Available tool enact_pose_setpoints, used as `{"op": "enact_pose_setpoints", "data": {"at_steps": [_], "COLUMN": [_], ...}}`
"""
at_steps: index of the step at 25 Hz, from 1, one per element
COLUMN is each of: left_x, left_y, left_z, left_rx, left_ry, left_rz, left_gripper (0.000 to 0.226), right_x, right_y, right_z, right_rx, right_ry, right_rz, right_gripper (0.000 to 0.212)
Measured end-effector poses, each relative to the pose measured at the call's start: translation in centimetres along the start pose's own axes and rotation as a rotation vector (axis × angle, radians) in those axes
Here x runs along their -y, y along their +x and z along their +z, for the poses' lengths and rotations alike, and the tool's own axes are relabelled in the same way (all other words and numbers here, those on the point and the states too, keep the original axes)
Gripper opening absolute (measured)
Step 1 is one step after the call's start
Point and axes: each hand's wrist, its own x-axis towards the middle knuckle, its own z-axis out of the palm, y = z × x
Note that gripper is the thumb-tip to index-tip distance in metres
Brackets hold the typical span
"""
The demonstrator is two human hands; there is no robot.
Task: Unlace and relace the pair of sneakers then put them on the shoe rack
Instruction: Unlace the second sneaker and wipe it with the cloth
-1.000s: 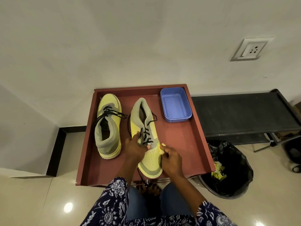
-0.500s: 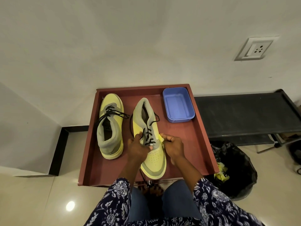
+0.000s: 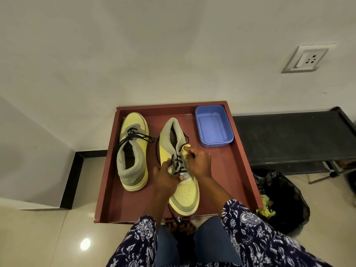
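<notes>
Right sneaker [image 3: 183, 193] between 2 hands, left hand [image 3: 165, 178] and right hand [image 3: 198, 162] pinching black lace [image 3: 178, 162]

White wall [image 3: 134, 45] with 1 socket [image 3: 306, 58] above a black bench [image 3: 289, 139]; glossy beige floor [image 3: 38, 237] and black bin bag [image 3: 285, 201] below the bench.

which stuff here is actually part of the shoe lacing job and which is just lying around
Part of the job:
- right sneaker, both hands on it
- its black lace
- left hand
- right hand
- left sneaker, laced, untouched
- dark rack, probably the shoe rack

Just lying about:
- blue tub
- bin with black bag
- wall socket
</notes>
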Motion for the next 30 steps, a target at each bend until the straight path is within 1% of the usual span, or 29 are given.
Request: {"op": "enact_pose_setpoints", "data": {"at_steps": [2, 6, 8, 13, 15, 17, 20, 23, 27, 30], "left_x": [0.0, 0.0, 0.0, 0.0, 0.0, 0.0, -0.2, -0.2, -0.2, -0.1], "left_y": [0.0, -0.2, -0.2, -0.2, -0.2, -0.3, -0.3, -0.2, -0.2, -0.1], "left_z": [0.0, 0.0, -0.1, -0.1, -0.1, -0.1, -0.2, -0.3, -0.2, -0.1], "left_rx": [0.000, 0.006, 0.010, 0.021, 0.025, 0.025, 0.027, 0.028, 0.024, 0.034], "left_ry": [0.015, -0.028, -0.040, -0.046, -0.045, -0.054, -0.058, -0.050, -0.047, -0.058], "left_rz": [0.002, -0.008, -0.012, -0.017, -0.008, -0.007, -0.016, -0.020, -0.025, -0.044], "left_gripper": [0.070, 0.070, 0.071, 0.071, 0.070, 0.070, 0.070, 0.068, 0.067, 0.067], "right_x": [-0.8, -2.4, -3.1, -4.0, -4.6, -5.4, -6.2, -5.9, -4.9, -3.5], "right_y": [-1.2, -3.8, -4.7, -7.1, -7.9, -7.8, -6.2, -3.8, -0.5, 1.6], "right_z": [-0.1, -0.2, -0.3, -1.3, -1.6, -1.2, -0.6, -0.4, -0.6, -0.5], "right_rx": [0.019, 0.022, 0.001, 0.005, 0.026, 0.026, 0.050, 0.097, 0.186, 0.174], "right_ry": [-0.033, -0.068, -0.069, -0.011, 0.069, 0.204, 0.351, 0.386, 0.295, 0.226], "right_rz": [-0.043, -0.115, -0.104, 0.020, 0.150, 0.317, 0.453, 0.499, 0.469, 0.431], "right_gripper": [0.033, 0.037, 0.037, 0.034, 0.032, 0.031, 0.028, 0.022, 0.023, 0.024]}}
